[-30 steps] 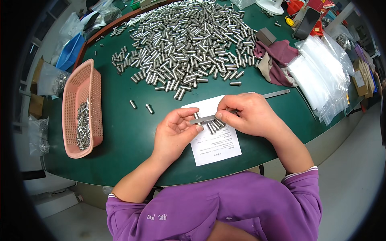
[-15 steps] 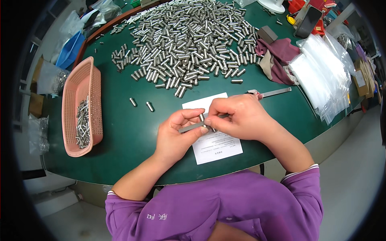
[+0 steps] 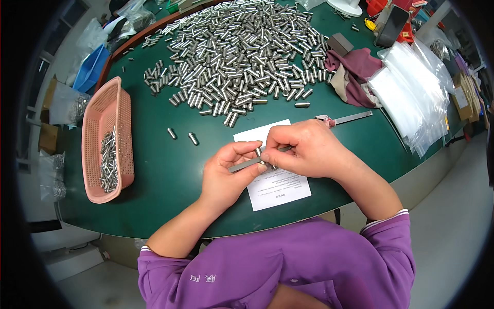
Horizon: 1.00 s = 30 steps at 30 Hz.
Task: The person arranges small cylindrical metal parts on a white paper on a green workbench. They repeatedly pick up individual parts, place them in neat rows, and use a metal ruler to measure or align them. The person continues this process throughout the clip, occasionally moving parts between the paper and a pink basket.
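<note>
Your left hand (image 3: 222, 167) pinches a metal pin (image 3: 258, 151), your right hand (image 3: 312, 148) a flat bar (image 3: 242, 166) that, loosely gripped, could skid off.

In my left hand (image 3: 218, 176), a metal pin (image 3: 259, 151): smooth, bright-sided. In my right hand (image 3: 309, 147), a flat strip (image 3: 243, 165): grey metal, duller, close to matt. Below my grip, white paper (image 3: 283, 194): smooth, no shine. Table top (image 3: 164, 193): green, smooth, soft sheen; curved edging (image 3: 123, 47) brown, looks like wood. Heaped pins (image 3: 239, 56): metal, polished, catching light. Basket (image 3: 124, 129): pink plastic, perforated walls, low gloss; small parts (image 3: 108, 162) inside, shiny metal. Crumpled rag (image 3: 357, 69): maroon and beige cloth, matt. Bags (image 3: 411, 98): clear plastic, glossy, wrinkled. Dark block (image 3: 340, 45): matt, material unclear. My sleeves (image 3: 386, 244): purple fabric, matt.
</note>
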Motion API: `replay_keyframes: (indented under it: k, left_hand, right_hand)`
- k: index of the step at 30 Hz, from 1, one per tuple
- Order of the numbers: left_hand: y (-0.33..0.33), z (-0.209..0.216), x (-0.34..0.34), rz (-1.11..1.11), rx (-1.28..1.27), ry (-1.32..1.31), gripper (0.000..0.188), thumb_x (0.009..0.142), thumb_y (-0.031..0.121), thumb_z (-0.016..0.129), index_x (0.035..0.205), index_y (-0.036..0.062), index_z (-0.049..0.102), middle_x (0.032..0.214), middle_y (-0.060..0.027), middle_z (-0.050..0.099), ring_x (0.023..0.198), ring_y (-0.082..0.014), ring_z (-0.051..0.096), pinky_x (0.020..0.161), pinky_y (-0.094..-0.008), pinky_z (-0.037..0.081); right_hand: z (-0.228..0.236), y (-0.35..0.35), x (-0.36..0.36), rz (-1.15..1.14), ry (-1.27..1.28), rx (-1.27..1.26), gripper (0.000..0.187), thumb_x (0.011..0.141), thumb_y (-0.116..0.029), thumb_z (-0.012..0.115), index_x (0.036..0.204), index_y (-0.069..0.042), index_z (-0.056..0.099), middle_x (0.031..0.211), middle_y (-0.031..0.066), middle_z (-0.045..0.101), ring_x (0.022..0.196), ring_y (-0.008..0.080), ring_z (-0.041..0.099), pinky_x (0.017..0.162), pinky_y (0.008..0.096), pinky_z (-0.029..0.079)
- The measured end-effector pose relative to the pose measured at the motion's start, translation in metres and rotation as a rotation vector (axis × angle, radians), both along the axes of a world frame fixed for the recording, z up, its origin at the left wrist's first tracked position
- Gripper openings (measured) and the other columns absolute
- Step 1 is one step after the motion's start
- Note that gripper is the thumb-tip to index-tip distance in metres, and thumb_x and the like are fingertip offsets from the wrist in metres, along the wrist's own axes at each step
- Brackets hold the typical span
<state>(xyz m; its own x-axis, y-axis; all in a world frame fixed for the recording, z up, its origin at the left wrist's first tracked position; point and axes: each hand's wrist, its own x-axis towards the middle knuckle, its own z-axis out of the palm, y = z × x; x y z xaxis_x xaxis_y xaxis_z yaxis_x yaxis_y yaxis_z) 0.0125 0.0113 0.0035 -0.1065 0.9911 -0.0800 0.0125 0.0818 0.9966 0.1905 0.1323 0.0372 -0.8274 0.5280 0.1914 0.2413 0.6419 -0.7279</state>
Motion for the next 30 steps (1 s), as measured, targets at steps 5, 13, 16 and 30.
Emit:
replay_keyframes:
  k: [5, 13, 16, 30]
  left_hand:
    - [-0.001, -0.004, 0.0, 0.042, 0.095, -0.258, 0.039, 0.084, -0.011, 0.067, 0.122, -0.0029, 0.058, 0.105, -0.0105, 0.066, 0.098, -0.0158, 0.065, 0.088, -0.0286, 0.055]
    - [-0.002, -0.003, -0.008, 0.044, 0.093, -0.279, 0.04, 0.084, -0.011, 0.068, 0.121, -0.0029, 0.058, 0.106, -0.0114, 0.067, 0.101, -0.0165, 0.065, 0.089, -0.0306, 0.055]
    - [0.0, -0.002, -0.007, 0.045, 0.094, -0.284, 0.04, 0.084, -0.011, 0.068, 0.121, -0.0029, 0.058, 0.107, -0.0118, 0.067, 0.101, -0.017, 0.065, 0.089, -0.0309, 0.055]
    - [0.003, -0.001, -0.002, 0.008, 0.109, 0.0, 0.039, 0.084, -0.009, 0.069, 0.121, -0.0023, 0.058, 0.102, -0.0122, 0.068, 0.094, -0.0178, 0.068, 0.084, -0.0299, 0.057]
  right_hand:
    - [-0.001, 0.016, 0.019, -0.063, -0.011, -0.131, 0.014, 0.08, -0.016, 0.074, 0.077, -0.005, 0.066, 0.065, 0.006, 0.065, 0.057, 0.0161, 0.063, 0.054, 0.0274, 0.046]
    - [0.005, 0.03, 0.023, -0.103, -0.058, -0.103, 0.02, 0.08, -0.026, 0.072, 0.077, -0.008, 0.066, 0.067, 0.0066, 0.066, 0.061, 0.022, 0.066, 0.056, 0.0339, 0.049]
    - [0.007, 0.028, 0.023, -0.108, -0.012, -0.236, 0.019, 0.08, -0.025, 0.073, 0.077, -0.008, 0.066, 0.067, 0.0063, 0.066, 0.06, 0.0201, 0.066, 0.055, 0.0325, 0.049]
    - [0.001, 0.003, 0.001, -0.007, 0.007, 0.037, 0.014, 0.081, -0.014, 0.073, 0.076, -0.004, 0.064, 0.065, 0.0041, 0.064, 0.058, 0.0106, 0.062, 0.053, 0.0275, 0.047]
